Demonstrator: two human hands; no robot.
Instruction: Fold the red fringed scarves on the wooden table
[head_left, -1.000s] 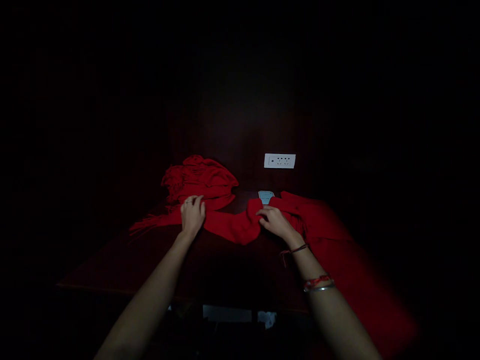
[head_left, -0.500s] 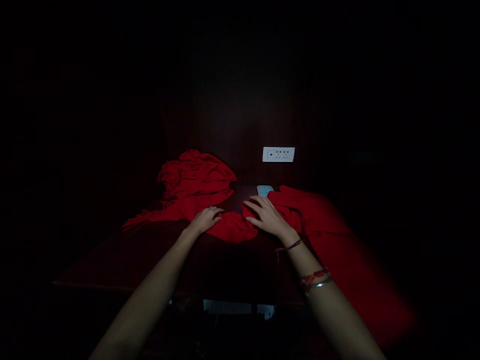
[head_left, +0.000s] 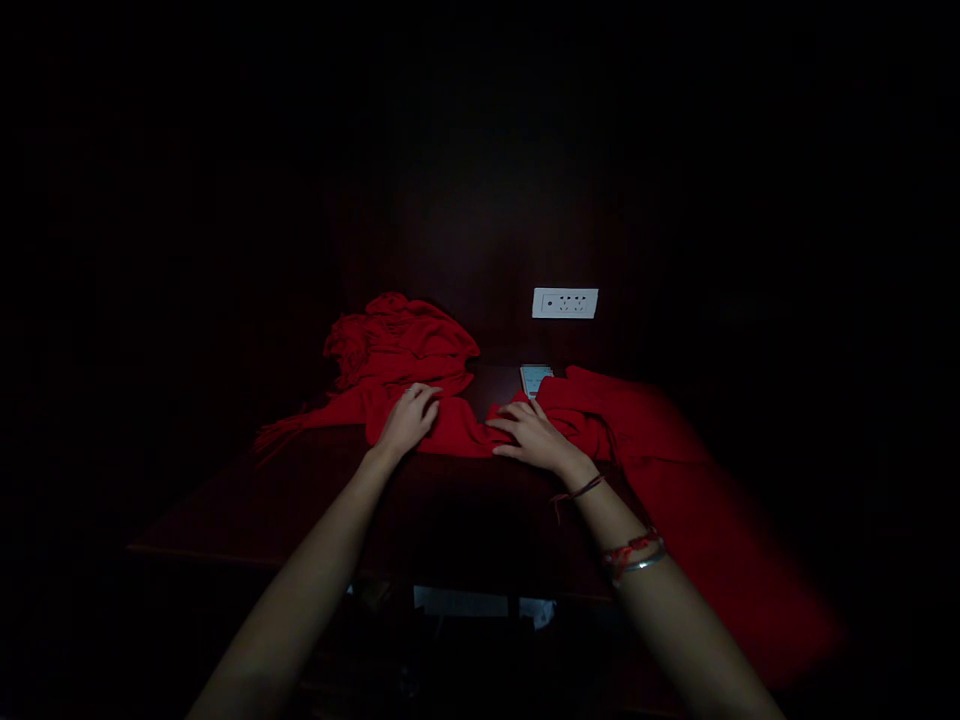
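A red scarf [head_left: 457, 428] with a fringed end lies across the dark table, its middle stretch between my two hands. My left hand [head_left: 409, 418], with a ring on one finger, rests on top of it with the fingers reaching forward and the thumb apart. On the right part of the cloth lies my right hand [head_left: 531, 435], fingers spread; a cord and bangles circle that wrist and forearm. Farther left, more red fringed cloth [head_left: 405, 340] is bunched in a heap. At the right, a broad flat red stretch [head_left: 697, 520] runs toward me over the table's side.
Behind my right hand a phone [head_left: 535, 378] with a lit screen lies partly covered by the cloth. A white wall socket [head_left: 565, 303] is on the dark wall. Pale things [head_left: 459, 601] show below the edge of the table [head_left: 225, 515]. The surroundings are very dark.
My left hand has moved forward a little. The near edge of the scarf's middle has shifted away from me and lies straighter. My right hand has barely moved; the view has tilted slightly.
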